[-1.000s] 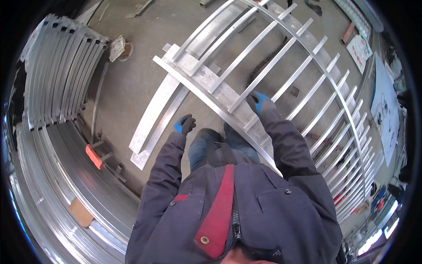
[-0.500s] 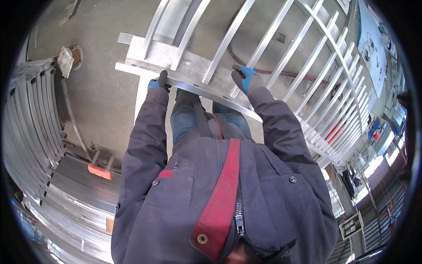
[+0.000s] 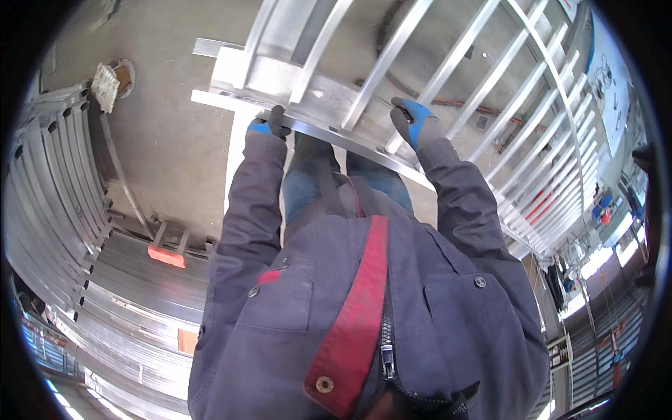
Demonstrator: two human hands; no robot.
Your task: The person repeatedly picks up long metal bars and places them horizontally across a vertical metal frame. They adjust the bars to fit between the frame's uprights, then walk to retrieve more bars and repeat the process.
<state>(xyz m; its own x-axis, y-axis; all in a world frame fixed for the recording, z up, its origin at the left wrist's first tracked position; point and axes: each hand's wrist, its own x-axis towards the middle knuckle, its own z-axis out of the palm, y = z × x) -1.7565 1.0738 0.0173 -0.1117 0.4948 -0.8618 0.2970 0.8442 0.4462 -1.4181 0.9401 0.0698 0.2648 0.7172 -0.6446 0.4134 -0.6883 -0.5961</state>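
Gripping the aluminium frame (image 3: 329, 105): left hand (image 3: 269, 124), right hand (image 3: 413, 120).

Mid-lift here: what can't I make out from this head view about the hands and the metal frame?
- Left hand: fingers curl over the frame rail; palm hidden by the sleeve.
- Right hand: fingertips hidden behind the rail.
- Metal frame: far ends cut off by the picture's top and right rim.
- Feet and floor below: hidden by the jacket.

We are standing in a metal workshop, aluminium profiles (image 3: 77, 231) stacking up at our left, barred frames (image 3: 553, 175) leaning on concrete floor (image 3: 175, 140).
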